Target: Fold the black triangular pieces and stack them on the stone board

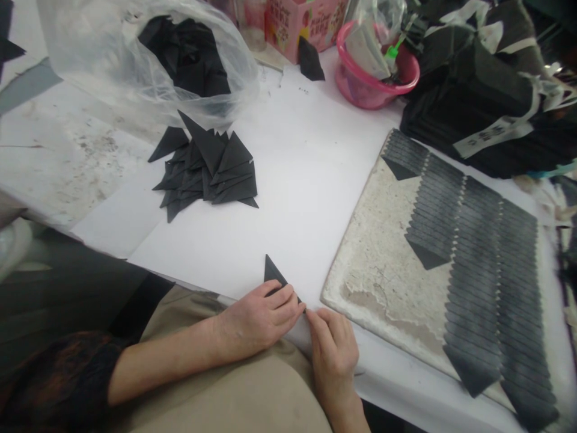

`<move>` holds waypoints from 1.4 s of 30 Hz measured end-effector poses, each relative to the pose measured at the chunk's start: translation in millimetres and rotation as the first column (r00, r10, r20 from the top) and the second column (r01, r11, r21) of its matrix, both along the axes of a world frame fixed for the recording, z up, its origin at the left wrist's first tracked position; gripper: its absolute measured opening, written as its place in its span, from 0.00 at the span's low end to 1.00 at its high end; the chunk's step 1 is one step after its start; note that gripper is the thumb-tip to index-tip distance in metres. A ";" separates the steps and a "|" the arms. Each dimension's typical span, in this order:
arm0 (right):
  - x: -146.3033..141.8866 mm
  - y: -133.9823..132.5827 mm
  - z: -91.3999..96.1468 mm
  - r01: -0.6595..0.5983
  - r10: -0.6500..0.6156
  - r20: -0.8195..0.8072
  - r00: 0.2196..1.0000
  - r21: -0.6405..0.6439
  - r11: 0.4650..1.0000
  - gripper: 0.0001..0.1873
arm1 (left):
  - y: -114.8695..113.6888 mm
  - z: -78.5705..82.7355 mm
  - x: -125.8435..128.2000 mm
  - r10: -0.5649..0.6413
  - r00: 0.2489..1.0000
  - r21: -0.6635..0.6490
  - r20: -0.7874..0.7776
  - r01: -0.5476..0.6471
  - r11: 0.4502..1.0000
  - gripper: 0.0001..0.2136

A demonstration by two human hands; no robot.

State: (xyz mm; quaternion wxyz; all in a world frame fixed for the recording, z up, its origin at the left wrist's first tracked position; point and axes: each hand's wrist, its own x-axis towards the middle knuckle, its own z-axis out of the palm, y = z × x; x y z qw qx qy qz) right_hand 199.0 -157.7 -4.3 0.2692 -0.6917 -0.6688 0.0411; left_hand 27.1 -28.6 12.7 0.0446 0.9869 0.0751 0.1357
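Note:
A folded black triangular piece of fabric or similar sheet lies at the table's front edge, its long point facing away from me. My left hand rests over it with curled fingers, pressing it down and covering much of its lower part. At the near corner, my right hand has thumb and forefinger pinched together on the tip, close to the left fingertips. Farther back is a loose heap of similar black triangles. To the right, a pale board carries overlapping rows of black pointed pieces.
A clear plastic bag with more black pieces stands at the back left. Behind are a pink printed box, a pink basin with small items, and a tied stack of black material. White paper covers the table.

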 end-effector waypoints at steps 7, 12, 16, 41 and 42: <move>-1.4 -2.3 -0.1 0.031 -0.031 0.005 1.000 0.002 1.000 0.12 | -2.5 -2.8 -0.5 0.000 1.000 0.036 0.001 0.000 0.999 0.15; -1.8 -4.5 -1.0 0.074 -0.073 -0.075 0.995 0.017 0.997 0.10 | -2.4 -2.9 0.0 0.001 1.000 0.026 0.014 -0.002 1.000 0.15; -2.1 -5.2 -0.8 0.068 -0.064 -0.084 0.994 0.049 0.996 0.12 | -2.0 -1.6 -0.3 0.002 1.000 0.018 0.013 -0.002 1.000 0.15; -11.5 3.1 13.3 0.226 -0.241 -0.097 0.966 -0.147 0.963 0.08 | -0.9 -8.6 -8.2 0.008 0.992 -0.073 0.125 0.002 0.997 0.13; -13.6 6.3 14.0 0.239 -0.254 -0.082 0.964 -0.158 0.958 0.08 | 0.6 -10.0 -10.3 0.020 0.987 -0.112 0.157 -0.002 0.994 0.12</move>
